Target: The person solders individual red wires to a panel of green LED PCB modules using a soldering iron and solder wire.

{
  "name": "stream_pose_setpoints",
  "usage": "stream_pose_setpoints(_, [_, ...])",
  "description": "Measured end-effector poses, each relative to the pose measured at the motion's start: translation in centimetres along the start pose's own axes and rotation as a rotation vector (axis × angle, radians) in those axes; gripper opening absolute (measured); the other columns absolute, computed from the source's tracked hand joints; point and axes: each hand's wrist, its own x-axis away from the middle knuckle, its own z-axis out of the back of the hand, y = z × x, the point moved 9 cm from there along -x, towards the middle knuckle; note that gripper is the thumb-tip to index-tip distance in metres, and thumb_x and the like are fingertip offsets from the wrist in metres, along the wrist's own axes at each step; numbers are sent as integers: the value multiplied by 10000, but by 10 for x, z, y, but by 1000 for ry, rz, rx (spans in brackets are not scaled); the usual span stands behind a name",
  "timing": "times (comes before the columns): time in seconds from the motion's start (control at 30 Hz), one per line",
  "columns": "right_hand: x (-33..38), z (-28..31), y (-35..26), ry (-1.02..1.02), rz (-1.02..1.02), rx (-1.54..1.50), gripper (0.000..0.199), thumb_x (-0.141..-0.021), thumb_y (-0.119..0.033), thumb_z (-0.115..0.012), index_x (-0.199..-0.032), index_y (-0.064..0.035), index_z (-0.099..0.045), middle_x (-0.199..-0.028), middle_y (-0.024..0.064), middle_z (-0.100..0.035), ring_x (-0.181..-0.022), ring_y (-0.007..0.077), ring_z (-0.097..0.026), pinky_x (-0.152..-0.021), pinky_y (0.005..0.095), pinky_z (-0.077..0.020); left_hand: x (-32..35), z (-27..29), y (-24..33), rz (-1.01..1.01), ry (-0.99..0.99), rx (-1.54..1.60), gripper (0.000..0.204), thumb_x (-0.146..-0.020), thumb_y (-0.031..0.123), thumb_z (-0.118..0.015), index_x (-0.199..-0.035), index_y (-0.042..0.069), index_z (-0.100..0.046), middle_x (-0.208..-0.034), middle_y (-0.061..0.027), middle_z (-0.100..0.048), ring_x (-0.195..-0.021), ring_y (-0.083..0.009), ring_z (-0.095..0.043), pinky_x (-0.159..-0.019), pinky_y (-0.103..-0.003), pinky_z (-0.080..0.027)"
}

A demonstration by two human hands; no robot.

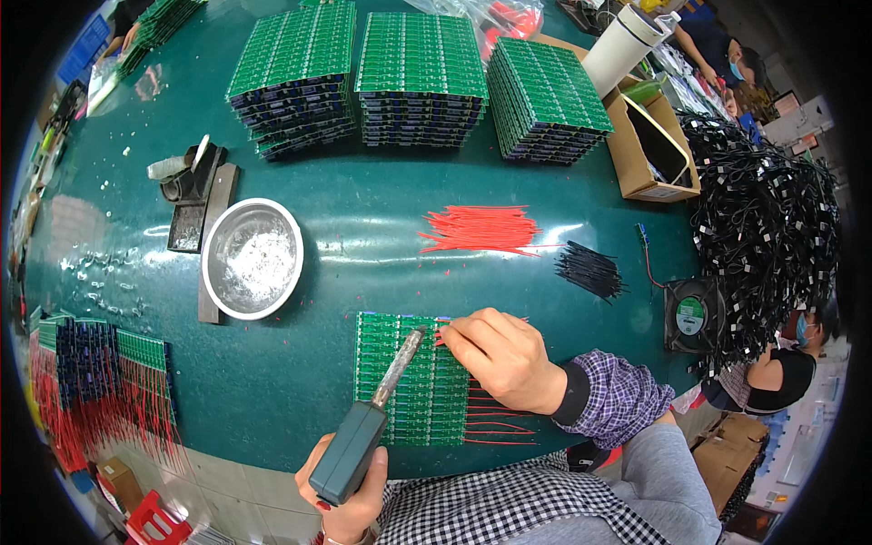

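Observation:
My left hand (pixel 352 495) is closed round the dark green body of a soldering gun (pixel 350 451). Its metal barrel slants up to the top part of a green circuit board panel (pixel 409 400) lying flat on the table before me. My right hand (pixel 504 359) pinches red wire (pixel 440 334) at the panel's upper right edge, close to the barrel's tip. Several red wires (pixel 500 427) stick out from the panel's right side below that hand. The exact contact at the tip is too small to tell.
Beyond the panel lie bundles of red wires (pixel 481 227) and black wires (pixel 590 270). A white bowl (pixel 297 259) and soldering stand (pixel 189 213) are at left. Stacked green panels (pixel 422 64) stand behind. A fan (pixel 692 313), cardboard box (pixel 658 186) and black cables (pixel 763 227) line the right.

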Motion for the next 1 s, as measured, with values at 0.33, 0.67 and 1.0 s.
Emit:
stream_pose_setpoints(0.33, [1, -1, -1, -1, 6, 10, 199, -730, -55, -704, -908, 32, -686, -849, 67, -639, -775, 189, -625, -599, 287, -507, -9, -12, 8, -48, -163, -3, 227, -694, -8, -795, -896, -49, -699, -834, -147, -710, -685, -227, -699, -604, -322, -544])
stream_pose_setpoints(0.67, [2, -2, 0, -2, 4, 23, 229, -716, -65, -705, -926, 26, -690, -863, 68, -646, -768, 184, -637, -590, 284, -516, -8, -12, 11, -103, -123, -26, 261, -697, 40, -830, -913, -25, -701, -814, -100, -685, -662, -194, -645, -589, -322, -500])
stream_pose_setpoints(1.0, [2, -3, 0, -20, -5, 29, 260, -706, -74, -710, -949, 18, -698, -899, 71, -666, -766, 184, -652, -593, 289, -533, 0, -2, -6, 13, -98, -16, 316, -709, 79, -876, -957, -13, -703, -821, -55, -676, -670, -152, -611, -600, -293, -473])
